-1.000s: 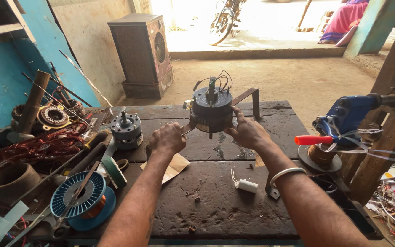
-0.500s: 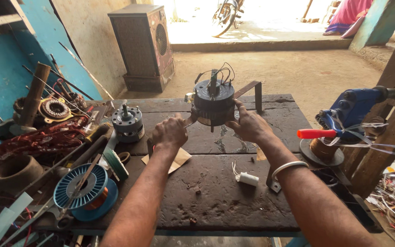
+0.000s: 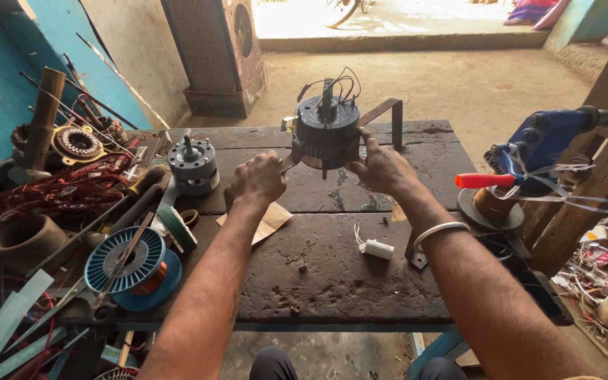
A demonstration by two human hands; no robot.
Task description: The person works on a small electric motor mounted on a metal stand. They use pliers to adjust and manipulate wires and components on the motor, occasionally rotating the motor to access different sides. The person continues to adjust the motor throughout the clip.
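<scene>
A dark round motor (image 3: 327,131) with wires on top is held up between both hands, above the far part of the desk (image 3: 360,274). The left hand (image 3: 257,179) is closed around a tool at its lower edge; the right hand (image 3: 383,167) is curled against its side. A small white capacitor (image 3: 375,248) lies below the right wrist.

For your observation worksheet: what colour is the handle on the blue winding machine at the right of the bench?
The handle is bright orange-red, seen in the head view.
</scene>
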